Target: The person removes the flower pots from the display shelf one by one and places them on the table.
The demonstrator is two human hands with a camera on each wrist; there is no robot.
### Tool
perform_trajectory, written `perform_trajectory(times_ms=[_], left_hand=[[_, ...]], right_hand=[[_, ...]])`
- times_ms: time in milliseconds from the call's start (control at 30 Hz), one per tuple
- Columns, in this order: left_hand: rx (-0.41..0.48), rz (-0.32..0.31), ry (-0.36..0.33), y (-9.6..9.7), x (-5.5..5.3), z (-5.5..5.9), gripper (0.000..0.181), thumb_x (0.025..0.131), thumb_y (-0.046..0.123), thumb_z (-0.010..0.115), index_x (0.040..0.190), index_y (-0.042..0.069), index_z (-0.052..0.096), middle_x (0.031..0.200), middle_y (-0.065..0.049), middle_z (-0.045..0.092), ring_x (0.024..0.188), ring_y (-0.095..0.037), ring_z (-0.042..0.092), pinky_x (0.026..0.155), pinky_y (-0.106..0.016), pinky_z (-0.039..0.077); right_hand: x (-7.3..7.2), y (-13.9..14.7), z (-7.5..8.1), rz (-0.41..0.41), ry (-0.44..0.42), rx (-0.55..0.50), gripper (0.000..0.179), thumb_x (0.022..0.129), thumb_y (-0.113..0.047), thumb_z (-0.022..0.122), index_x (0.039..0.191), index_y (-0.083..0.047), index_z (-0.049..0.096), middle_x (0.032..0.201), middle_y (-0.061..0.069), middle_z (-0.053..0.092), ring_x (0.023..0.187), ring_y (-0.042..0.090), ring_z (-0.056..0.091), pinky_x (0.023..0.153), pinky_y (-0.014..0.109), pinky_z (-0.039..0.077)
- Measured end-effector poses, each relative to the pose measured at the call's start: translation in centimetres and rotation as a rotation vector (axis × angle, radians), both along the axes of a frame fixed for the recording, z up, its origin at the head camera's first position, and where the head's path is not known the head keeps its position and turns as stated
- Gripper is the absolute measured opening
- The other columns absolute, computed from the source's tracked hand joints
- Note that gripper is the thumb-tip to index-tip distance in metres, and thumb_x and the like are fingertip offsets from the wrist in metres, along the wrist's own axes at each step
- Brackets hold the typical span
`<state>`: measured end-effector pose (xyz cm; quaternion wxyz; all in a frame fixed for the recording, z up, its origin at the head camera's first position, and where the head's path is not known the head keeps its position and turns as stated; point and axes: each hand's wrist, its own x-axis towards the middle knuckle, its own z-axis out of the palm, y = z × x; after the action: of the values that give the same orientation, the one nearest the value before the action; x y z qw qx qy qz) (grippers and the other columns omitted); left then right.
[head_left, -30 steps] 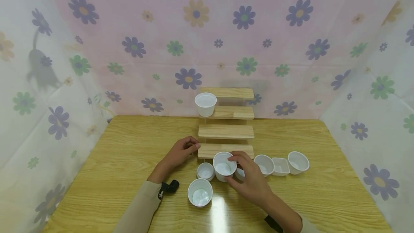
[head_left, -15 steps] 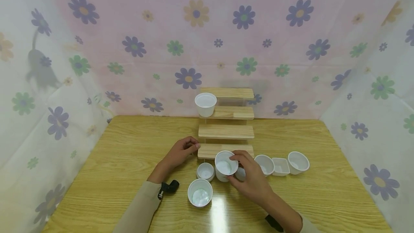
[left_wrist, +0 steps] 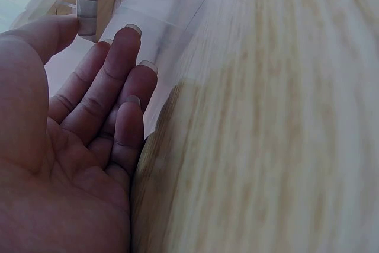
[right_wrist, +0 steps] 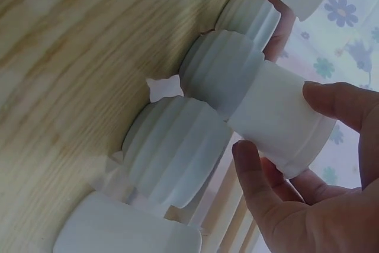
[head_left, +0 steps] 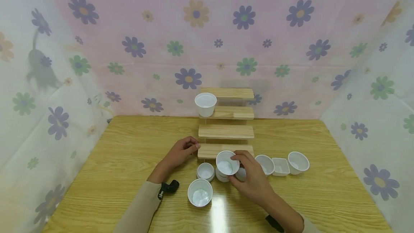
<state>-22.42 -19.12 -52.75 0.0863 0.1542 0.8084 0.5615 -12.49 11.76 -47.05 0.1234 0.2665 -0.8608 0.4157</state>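
Observation:
My right hand [head_left: 253, 181] pinches a smooth white plant pot [head_left: 226, 164] between thumb and fingers. In the right wrist view this pot [right_wrist: 278, 114] sits over or in the mouth of a ribbed white pot [right_wrist: 222, 72]; whether they touch I cannot tell. A second ribbed pot [right_wrist: 177, 149] is close by. At the left end of the lowest plank [head_left: 226, 150] of a tiered wooden stand rests my left hand [head_left: 179, 152]. Its thumb touches the plank's end in the left wrist view, and its other fingers bend loosely, holding nothing.
On the stand's upper left stands a white pot [head_left: 205, 104]. A small pot [head_left: 205, 171] and a larger one [head_left: 200, 192] are in front. To the right are a round pot [head_left: 265, 164], a square pot [head_left: 280, 167] and another round pot [head_left: 298, 162].
My right hand has moved the smooth pot slightly right and up, and more of the ribbed pot beneath it now shows. The left hand has stayed in place.

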Motion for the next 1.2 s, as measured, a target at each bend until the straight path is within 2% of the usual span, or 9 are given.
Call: perform_trajectory(times_ms=[300, 567, 933, 1200], left_hand=[[-0.002, 0.001, 0.000, 0.0, 0.1, 0.0, 0.022, 0.109, 0.031, 0.064, 0.116, 0.010, 0.070, 0.100, -0.005, 0.072, 0.095, -0.026, 0.067, 0.084, -0.037, 0.052], [-0.004, -0.010, 0.004, -0.1, 0.1, -0.1, 0.023, 0.110, 0.032, 0.063, 0.116, 0.010, 0.069, 0.100, -0.010, 0.072, 0.094, -0.029, 0.067, 0.083, -0.037, 0.052], [-0.002, -0.013, 0.003, -0.1, 0.0, 0.0, 0.023, 0.110, 0.031, 0.063, 0.117, 0.010, 0.069, 0.100, -0.009, 0.072, 0.094, -0.028, 0.067, 0.082, -0.037, 0.052], [0.004, -0.015, 0.002, -0.1, 0.0, 0.0, 0.023, 0.110, 0.031, 0.063, 0.117, 0.010, 0.069, 0.100, -0.008, 0.071, 0.094, -0.027, 0.066, 0.083, -0.036, 0.052]], right_hand=[[0.3, 0.0, 0.4, 0.000, -0.047, -0.002, 0.054, 0.073, 0.002, 0.096, 0.119, 0.001, 0.068, 0.134, 0.008, 0.063, 0.118, 0.026, 0.066, 0.091, 0.036, 0.061], [0.8, 0.0, 0.9, 0.008, -0.091, 0.026, 0.056, 0.069, 0.003, 0.098, 0.117, -0.002, 0.068, 0.132, 0.005, 0.063, 0.119, 0.025, 0.066, 0.091, 0.033, 0.061], [1.4, 0.1, 1.8, 0.070, -0.140, 0.082, 0.052, 0.070, 0.002, 0.098, 0.112, -0.002, 0.068, 0.131, 0.006, 0.063, 0.119, 0.028, 0.064, 0.088, 0.029, 0.061], [1.9, 0.1, 2.5, 0.082, -0.115, 0.119, 0.051, 0.069, -0.002, 0.099, 0.110, -0.003, 0.069, 0.131, 0.004, 0.062, 0.119, 0.026, 0.063, 0.088, 0.031, 0.060]])
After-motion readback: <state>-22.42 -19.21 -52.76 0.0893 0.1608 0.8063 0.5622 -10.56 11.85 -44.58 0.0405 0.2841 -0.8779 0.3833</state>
